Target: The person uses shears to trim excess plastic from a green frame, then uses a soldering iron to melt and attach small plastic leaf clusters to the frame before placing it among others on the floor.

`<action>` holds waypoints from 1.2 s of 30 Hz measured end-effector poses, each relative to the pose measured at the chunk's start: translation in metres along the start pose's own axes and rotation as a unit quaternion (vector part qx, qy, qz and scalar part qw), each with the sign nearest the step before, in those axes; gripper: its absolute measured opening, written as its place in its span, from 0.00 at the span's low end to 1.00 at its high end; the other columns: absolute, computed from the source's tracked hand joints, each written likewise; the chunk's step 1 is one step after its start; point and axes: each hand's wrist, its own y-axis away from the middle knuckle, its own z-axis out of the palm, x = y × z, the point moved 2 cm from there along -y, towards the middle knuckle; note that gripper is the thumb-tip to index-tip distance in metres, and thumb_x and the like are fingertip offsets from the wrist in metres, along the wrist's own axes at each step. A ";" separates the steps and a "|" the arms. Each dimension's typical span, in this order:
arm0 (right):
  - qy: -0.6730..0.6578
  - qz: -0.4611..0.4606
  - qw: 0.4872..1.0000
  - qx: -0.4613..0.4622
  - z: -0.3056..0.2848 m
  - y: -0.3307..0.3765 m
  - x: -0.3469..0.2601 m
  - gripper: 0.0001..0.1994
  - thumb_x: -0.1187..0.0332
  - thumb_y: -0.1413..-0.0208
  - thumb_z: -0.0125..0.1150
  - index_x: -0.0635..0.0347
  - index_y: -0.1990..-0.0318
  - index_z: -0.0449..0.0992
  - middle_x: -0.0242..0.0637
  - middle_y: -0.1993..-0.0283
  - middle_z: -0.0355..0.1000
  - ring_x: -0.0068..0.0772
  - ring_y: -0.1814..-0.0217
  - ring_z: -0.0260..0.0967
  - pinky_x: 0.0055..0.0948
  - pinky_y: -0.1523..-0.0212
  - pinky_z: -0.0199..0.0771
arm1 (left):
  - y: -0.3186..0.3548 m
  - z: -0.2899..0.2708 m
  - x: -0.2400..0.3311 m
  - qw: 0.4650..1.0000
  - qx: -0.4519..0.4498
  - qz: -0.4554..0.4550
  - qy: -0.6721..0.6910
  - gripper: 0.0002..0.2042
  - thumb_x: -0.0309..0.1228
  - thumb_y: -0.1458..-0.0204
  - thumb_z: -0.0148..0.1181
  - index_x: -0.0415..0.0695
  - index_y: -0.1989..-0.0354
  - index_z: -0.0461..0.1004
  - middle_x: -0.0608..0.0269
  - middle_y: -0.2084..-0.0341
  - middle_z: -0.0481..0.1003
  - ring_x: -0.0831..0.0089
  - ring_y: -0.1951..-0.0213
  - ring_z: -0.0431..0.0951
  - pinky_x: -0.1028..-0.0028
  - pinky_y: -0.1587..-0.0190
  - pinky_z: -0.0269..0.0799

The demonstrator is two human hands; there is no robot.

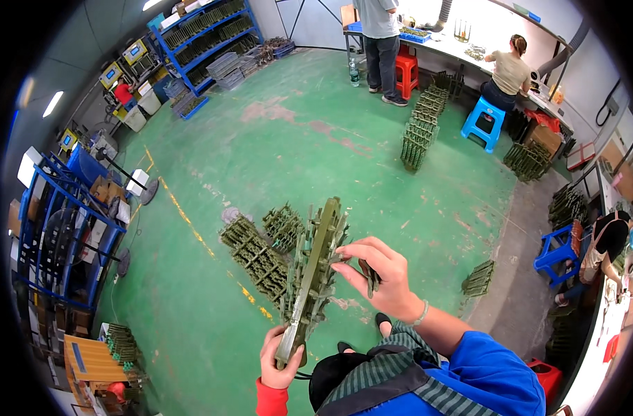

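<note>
My left hand (pixel 280 360) grips the lower end of a long olive-green wax tree (pixel 315 267), a rod studded with small cast parts, held upright and tilted away from me. My right hand (pixel 380 274) rests its fingertips against the upper side of this tree and holds a small dark part (pixel 372 276) between thumb and fingers. Below the tree, on the green floor (pixel 316 152), lie several similar green trees in a row (pixel 257 256).
More green trees stand in stacks (pixel 422 125) near two people at a bench at the back, by a blue stool (pixel 484 123) and a red stool (pixel 407 69). Blue shelving (pixel 205 38) stands at back left, a blue rack (pixel 60 229) at left. Another person sits at right.
</note>
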 end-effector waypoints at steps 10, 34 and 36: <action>-0.128 0.096 0.987 -0.014 -0.003 0.005 0.004 0.12 0.78 0.49 0.68 0.60 0.56 0.79 0.30 0.66 0.74 0.18 0.73 0.64 0.18 0.72 0.63 | 0.003 -0.003 0.000 0.986 0.031 0.074 -0.143 0.16 0.19 0.57 0.66 0.38 0.57 0.73 0.44 0.54 0.73 0.50 0.52 0.74 0.59 0.48 0.69; -0.562 0.382 0.726 -0.102 -0.002 0.022 0.029 0.13 0.70 0.36 0.55 0.63 0.47 0.75 0.34 0.61 0.76 0.13 0.73 0.56 0.17 0.74 0.56 | -0.004 -0.020 0.020 0.911 0.090 0.190 -0.356 0.17 0.25 0.64 0.67 0.48 0.61 0.74 0.48 0.50 0.73 0.48 0.50 0.74 0.60 0.51 0.66; -0.554 0.351 0.751 -0.079 0.000 0.023 0.023 0.13 0.71 0.37 0.57 0.63 0.48 0.75 0.32 0.63 0.75 0.14 0.72 0.57 0.18 0.73 0.58 | -0.004 -0.021 0.020 0.911 0.090 0.190 -0.355 0.17 0.25 0.64 0.67 0.48 0.61 0.74 0.48 0.50 0.73 0.48 0.50 0.74 0.59 0.51 0.66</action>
